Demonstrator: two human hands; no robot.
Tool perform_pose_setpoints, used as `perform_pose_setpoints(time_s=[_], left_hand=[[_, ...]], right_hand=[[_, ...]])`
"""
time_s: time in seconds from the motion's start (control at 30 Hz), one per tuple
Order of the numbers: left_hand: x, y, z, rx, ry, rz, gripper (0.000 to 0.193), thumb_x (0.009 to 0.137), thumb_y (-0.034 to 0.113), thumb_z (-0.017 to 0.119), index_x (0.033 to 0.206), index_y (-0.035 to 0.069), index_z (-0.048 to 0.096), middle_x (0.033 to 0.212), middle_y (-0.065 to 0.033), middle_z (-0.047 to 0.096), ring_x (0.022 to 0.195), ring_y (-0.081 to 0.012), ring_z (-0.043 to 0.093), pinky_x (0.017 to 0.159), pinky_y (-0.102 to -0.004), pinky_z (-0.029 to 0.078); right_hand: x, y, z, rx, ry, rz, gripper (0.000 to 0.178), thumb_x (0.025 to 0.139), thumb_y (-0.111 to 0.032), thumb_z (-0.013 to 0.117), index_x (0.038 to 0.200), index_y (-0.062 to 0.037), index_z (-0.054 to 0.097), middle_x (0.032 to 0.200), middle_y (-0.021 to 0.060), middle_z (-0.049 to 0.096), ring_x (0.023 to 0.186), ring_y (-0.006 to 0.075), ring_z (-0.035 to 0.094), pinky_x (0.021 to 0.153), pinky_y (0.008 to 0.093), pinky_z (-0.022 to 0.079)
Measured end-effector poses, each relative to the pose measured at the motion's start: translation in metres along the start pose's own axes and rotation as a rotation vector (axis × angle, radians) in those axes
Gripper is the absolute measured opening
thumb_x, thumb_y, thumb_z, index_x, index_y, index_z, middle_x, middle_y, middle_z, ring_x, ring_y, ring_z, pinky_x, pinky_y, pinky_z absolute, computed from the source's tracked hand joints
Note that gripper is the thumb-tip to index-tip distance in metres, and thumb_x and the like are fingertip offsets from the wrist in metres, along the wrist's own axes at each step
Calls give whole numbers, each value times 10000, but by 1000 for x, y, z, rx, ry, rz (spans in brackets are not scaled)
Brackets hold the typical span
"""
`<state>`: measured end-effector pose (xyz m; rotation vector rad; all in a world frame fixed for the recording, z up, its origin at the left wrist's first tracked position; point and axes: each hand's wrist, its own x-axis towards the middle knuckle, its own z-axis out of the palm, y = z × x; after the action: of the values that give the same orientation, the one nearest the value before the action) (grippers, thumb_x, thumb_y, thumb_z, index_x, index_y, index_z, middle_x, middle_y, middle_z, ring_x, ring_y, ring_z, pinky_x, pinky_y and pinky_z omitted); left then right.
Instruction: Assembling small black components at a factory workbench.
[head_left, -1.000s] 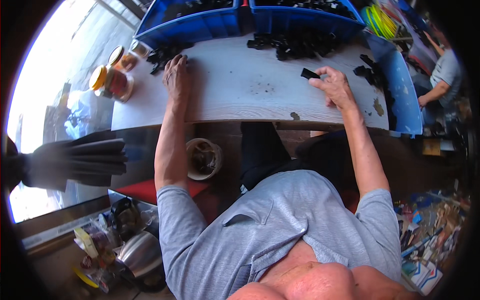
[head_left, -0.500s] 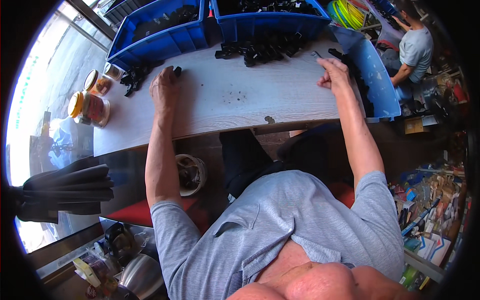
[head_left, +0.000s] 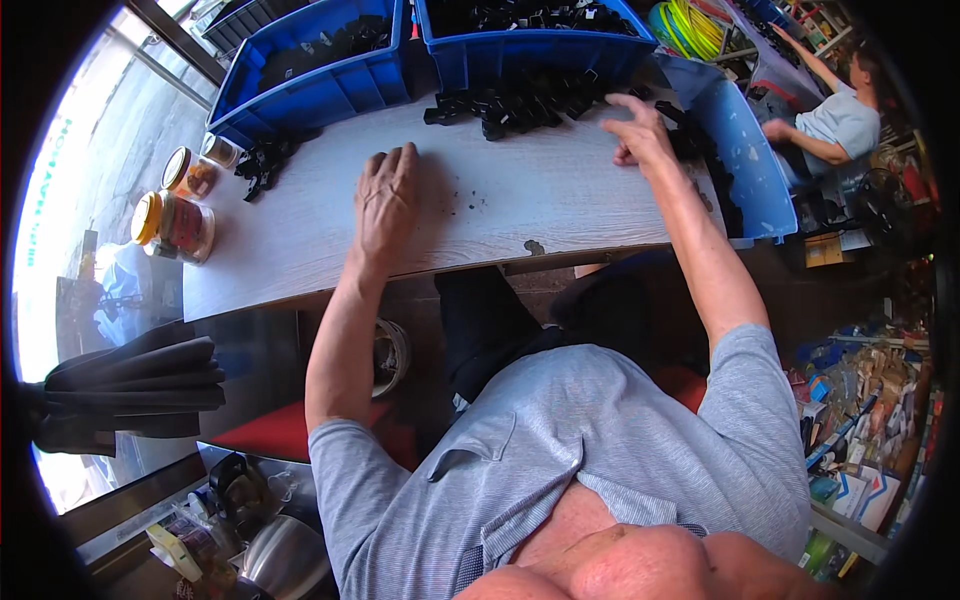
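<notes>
Left hand point(head_left: 388, 196) flat on pale wooden table point(head_left: 300, 240)

Bright daylight floods in from the left, blown out to white glare there. The counter point(head_left: 300, 250) is evenly lit. Fisheye bends edges; corners black; focus sharp.

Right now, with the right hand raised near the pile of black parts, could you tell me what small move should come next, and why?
Probably lower the right hand a little forward-left onto the pile of black parts and pinch one. That hand hovers open and seemingly empty just beside the pile, while the left hand lies flat on the bare table, holding nothing.
</notes>
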<state>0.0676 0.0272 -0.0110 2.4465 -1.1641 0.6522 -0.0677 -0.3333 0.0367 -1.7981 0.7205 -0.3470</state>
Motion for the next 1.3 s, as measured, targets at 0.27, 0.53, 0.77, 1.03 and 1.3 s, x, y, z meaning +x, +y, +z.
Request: perform_pose_setpoints(time_s=[0.27, 0.53, 0.77, 1.03, 1.3], left_hand=[[0, 18, -7, -179, 73, -53, 367, 835, 22, 688, 1201, 44, 664, 1028, -152, 734, 983, -360, 671, 864, -448, 533], [0, 17, -8, -194, 83, -75, 289, 868, 55, 683, 1157, 45, 684, 1020, -153, 734, 974, -354, 670, 873, -447, 531], [1, 22, -8, -271, 104, -87, 272, 858, 52, 696, 1130, 55, 692, 956, -138, 729, 883, -335, 670, 807, -429, 535], [14, 91, 11, -554, 161, -16, 303, 860, 22, 701, 1162, 50, 690, 1017, -142, 727, 902, -335, 692, 803, -407, 552], [50, 126, 34, -533, 22, 192, 284, 890, 57, 650, 1169, 60, 701, 1099, -128, 722, 1001, -340, 677, 875, -418, 546]], right_hand=[[23, -5, 26, -277, 0, -27, 450, 844, -161, 766, 1285, -137, 681, 669, 38, 612, 446, 112, 540, 417, 286, 512], [3, -3, 18, -134, -51, 93, 377, 856, -267, 784, 1164, -65, 705, 584, 2, 550, 426, 82, 505, 399, 270, 462], [-25, -9, 16, -140, -85, 64, 436, 817, -246, 806, 1188, -56, 676, 612, 1, 568, 422, 79, 494, 395, 270, 455], [-37, -9, 22, -229, -229, 43, 390, 817, -180, 795, 1167, -65, 667, 616, -19, 533, 388, 77, 444, 370, 269, 409], [-57, -5, 28, -170, -305, 52, 373, 804, -112, 750, 1169, -69, 682, 639, -2, 544, 417, 105, 479, 381, 283, 400]])
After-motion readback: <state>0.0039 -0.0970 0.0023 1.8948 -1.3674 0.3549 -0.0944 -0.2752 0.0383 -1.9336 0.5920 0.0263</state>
